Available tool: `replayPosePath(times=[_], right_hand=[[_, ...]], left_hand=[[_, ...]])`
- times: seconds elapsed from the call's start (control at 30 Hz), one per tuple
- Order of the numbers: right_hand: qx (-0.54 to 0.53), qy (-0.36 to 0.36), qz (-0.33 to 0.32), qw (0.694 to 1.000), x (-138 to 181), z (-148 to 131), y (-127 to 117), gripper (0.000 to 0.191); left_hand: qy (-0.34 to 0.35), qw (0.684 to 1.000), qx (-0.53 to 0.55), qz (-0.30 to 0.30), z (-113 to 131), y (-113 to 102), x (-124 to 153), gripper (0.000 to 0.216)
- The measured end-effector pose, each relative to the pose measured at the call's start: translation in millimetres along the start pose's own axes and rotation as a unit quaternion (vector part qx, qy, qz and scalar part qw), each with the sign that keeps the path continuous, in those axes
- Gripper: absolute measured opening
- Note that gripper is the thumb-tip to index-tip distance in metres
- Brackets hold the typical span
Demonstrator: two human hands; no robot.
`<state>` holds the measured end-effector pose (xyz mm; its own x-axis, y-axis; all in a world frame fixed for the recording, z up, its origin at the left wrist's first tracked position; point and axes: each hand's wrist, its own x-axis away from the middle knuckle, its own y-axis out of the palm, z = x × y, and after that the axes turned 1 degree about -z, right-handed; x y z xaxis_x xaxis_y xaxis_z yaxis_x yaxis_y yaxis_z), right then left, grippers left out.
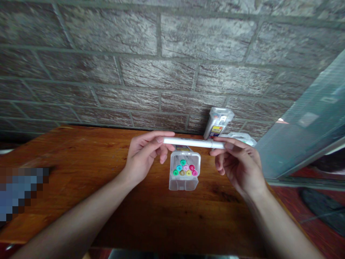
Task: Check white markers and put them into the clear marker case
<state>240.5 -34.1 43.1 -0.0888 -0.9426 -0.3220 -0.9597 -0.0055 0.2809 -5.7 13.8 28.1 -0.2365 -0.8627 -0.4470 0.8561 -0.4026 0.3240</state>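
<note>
A white marker pen (188, 142) is held level above the table, its two ends between my hands. My left hand (144, 153) pinches the left end between thumb and fingers. At the other end, my right hand (238, 162) grips the pen with thumb and forefinger, its lower fingers curled. Below the pen, an opened clear plastic case (199, 163) faces me with its lid (183, 183) folded down. Several markers (185, 168) lie inside, their round ends green, blue, pink, red, yellow and brown.
A closed clear marker case (219, 122) stands against the brick wall (161, 72). Another clear case (246, 138) is partly behind my right hand. A pixelated object (20, 192) lies at the left of the wooden table (88, 172). A translucent panel (304, 118) rises on the right.
</note>
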Motion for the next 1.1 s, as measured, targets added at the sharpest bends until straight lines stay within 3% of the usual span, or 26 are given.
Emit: replayPosePath(times=[1.1], right_hand=[[-0.032, 0.009, -0.014, 0.999, -1.4, -1.5, -0.8, 0.020]], left_hand=[[-0.015, 0.999, 0.037, -0.008, 2.3, -1.8, -0.4, 0.027]])
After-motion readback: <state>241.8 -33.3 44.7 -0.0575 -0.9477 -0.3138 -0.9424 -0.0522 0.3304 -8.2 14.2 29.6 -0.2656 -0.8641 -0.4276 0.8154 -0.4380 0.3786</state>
